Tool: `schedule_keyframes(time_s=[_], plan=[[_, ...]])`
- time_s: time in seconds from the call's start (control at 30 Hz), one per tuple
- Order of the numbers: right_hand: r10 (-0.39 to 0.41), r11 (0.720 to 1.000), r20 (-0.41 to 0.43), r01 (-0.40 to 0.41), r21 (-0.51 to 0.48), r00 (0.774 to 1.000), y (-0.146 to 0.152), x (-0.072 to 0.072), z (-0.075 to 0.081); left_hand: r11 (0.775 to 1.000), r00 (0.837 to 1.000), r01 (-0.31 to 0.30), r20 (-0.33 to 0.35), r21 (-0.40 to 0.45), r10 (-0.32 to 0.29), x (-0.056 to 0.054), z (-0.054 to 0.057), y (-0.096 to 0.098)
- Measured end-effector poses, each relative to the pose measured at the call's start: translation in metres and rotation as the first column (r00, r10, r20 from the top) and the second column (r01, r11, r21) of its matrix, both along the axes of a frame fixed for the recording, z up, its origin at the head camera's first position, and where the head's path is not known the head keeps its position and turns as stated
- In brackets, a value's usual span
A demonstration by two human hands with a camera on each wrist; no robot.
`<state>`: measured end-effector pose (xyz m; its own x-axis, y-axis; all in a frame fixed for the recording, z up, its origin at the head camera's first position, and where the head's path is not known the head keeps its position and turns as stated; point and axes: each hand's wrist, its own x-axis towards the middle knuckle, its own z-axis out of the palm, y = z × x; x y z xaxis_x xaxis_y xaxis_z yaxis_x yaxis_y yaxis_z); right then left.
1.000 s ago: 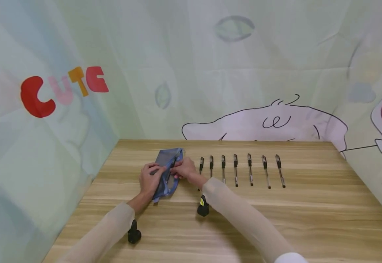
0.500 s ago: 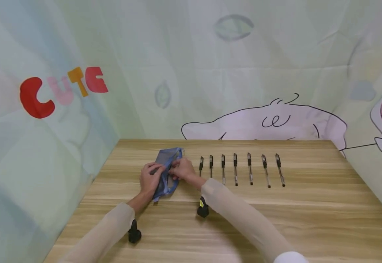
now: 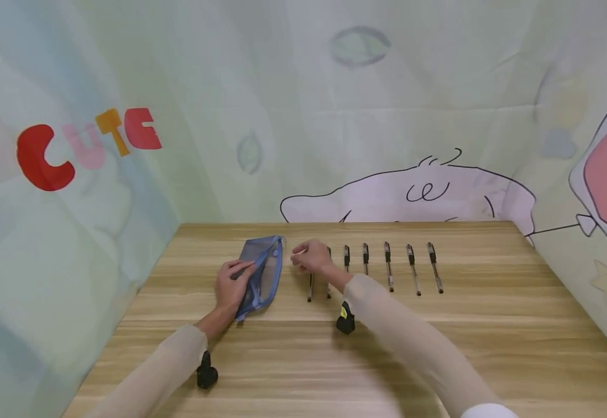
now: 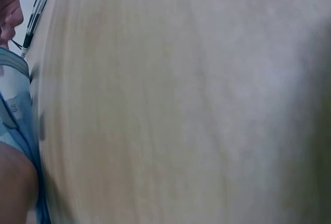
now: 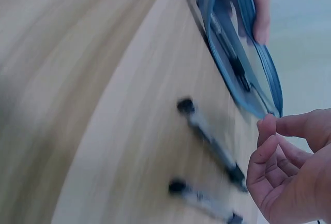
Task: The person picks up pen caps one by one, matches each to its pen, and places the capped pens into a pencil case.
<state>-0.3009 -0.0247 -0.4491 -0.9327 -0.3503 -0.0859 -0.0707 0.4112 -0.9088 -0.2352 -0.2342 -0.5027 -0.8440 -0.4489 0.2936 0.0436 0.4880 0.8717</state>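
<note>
A blue mesh zip pouch (image 3: 270, 280) lies on the table at the left, its mouth spread apart. My left hand (image 3: 230, 285) grips the pouch's left rim, with one finger seen over the edge in the right wrist view. Inside the pouch is a clear pen with black parts (image 5: 230, 53). My right hand (image 3: 311, 257) hovers just right of the pouch, fingers loosely curled and nothing between them. Below it lies the leftmost pen (image 3: 311, 288) of the row, its upper part hidden by that hand. Beside this is a second pen (image 3: 329, 289).
More matching pens, such as one (image 3: 389, 267) in the middle and one at the far right (image 3: 435, 268), lie in a spaced row on the wooden table (image 3: 293, 360). Printed cloth walls (image 3: 219, 116) stand along the table's back and left.
My right hand has drawn out of the pouch and moved right, over the leftmost pen of the row. The pen it held is now in the pouch. The left hand keeps its grip.
</note>
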Motion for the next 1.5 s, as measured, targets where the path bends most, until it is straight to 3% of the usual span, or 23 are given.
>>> schedule_keyframes(time_s=[0.23,0.5,0.63,1.0,1.5], plan=[[-0.051,0.997,-0.001,0.051,0.064,0.999,0.024,-0.008,0.002,1.0,1.0,-0.004,0.005,-0.012,0.004,0.0,-0.001,-0.003],[-0.066,0.997,0.061,0.064,0.034,0.996,0.04,-0.021,-0.013,1.0,1.0,0.009,0.005,-0.012,-0.009,-0.002,-0.003,-0.002],[-0.081,0.996,0.076,0.078,0.052,0.994,0.038,-0.02,-0.013,1.0,1.0,0.016,0.0,0.001,-0.016,-0.001,-0.003,-0.004],[-0.018,0.975,-0.004,0.018,0.221,1.0,0.033,-0.028,-0.012,1.0,0.999,0.018,-0.031,-0.002,-0.018,0.001,-0.001,-0.002],[-0.074,0.967,0.005,0.07,0.244,0.997,0.02,-0.027,-0.012,0.997,1.0,0.023,-0.022,0.07,-0.022,-0.001,0.001,-0.002]])
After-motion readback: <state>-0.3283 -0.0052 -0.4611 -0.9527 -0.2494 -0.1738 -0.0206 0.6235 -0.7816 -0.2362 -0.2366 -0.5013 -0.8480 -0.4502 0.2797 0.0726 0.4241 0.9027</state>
